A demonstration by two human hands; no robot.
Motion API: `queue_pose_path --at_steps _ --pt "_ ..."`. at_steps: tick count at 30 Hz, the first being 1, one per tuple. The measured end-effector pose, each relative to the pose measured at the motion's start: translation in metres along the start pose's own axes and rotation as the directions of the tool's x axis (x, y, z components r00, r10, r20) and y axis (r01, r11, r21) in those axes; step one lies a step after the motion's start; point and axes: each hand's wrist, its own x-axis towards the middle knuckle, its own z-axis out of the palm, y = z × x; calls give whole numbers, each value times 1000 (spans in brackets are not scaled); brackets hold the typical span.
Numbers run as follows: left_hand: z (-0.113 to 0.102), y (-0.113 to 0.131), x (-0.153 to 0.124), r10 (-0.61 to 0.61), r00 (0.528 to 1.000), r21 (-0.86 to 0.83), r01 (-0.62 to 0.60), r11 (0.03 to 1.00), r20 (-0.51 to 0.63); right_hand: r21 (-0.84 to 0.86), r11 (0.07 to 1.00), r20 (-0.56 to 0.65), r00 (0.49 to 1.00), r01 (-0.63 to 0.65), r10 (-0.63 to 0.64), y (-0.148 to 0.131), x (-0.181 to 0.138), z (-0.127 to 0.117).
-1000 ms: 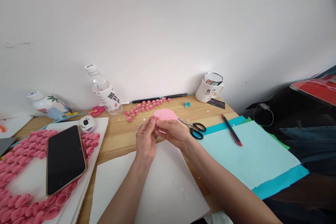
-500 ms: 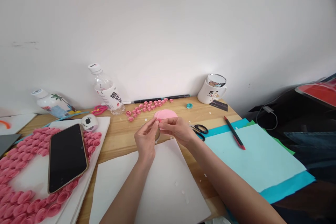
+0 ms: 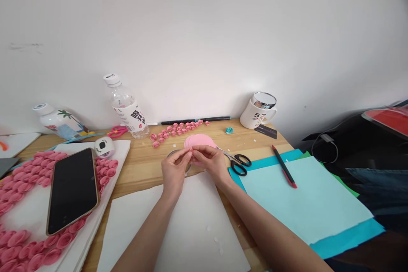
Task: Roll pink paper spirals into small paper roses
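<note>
Left hand (image 3: 173, 173) and right hand (image 3: 211, 160) both pinch a small pink rolled paper rose (image 3: 191, 150) near the wooden tabletop's (image 3: 145, 165) rear edge. Risk: loosened fingertips let the coil spring open.

A tiny pink paper roll (image 3: 191, 150) sits pinched at fingertip level, just above the pink paper circles (image 3: 200, 140).

Your hands met over the surface (image 3: 143, 165) centre, left hand (image 3: 172, 172) & right hand (image 3: 212, 161) touching at the tips, paper discs (image 3: 200, 140) just behind. Scissors (image 3: 237, 162) lay right of them, mug (image 3: 259, 112) at back right. Phone (image 3: 72, 189) sat on the board (image 3: 117, 153) at left, bottle (image 3: 126, 106) behind it.
</note>
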Motion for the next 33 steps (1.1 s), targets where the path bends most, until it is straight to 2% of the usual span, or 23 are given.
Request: queue_pose_path --at_steps 5,13,20,27,33 --pt "-1 1 1 40 999 63 -40 997 -9 -13 999 52 997 52 -51 -2 -1 1" --pt "2 4 0 14 998 -17 -13 1000 65 1 1000 -13 1000 16 -16 -4 0 -1" --pt "2 3 0 -16 1000 41 15 999 22 10 1000 17 1000 15 -15 -5 -1 -1" --pt "4 8 -2 -47 999 -8 47 999 26 -8 1000 -7 1000 8 -8 -3 0 -3" --pt "4 5 -2 13 999 78 -15 997 29 -35 999 20 999 38 -37 -5 -2 0"
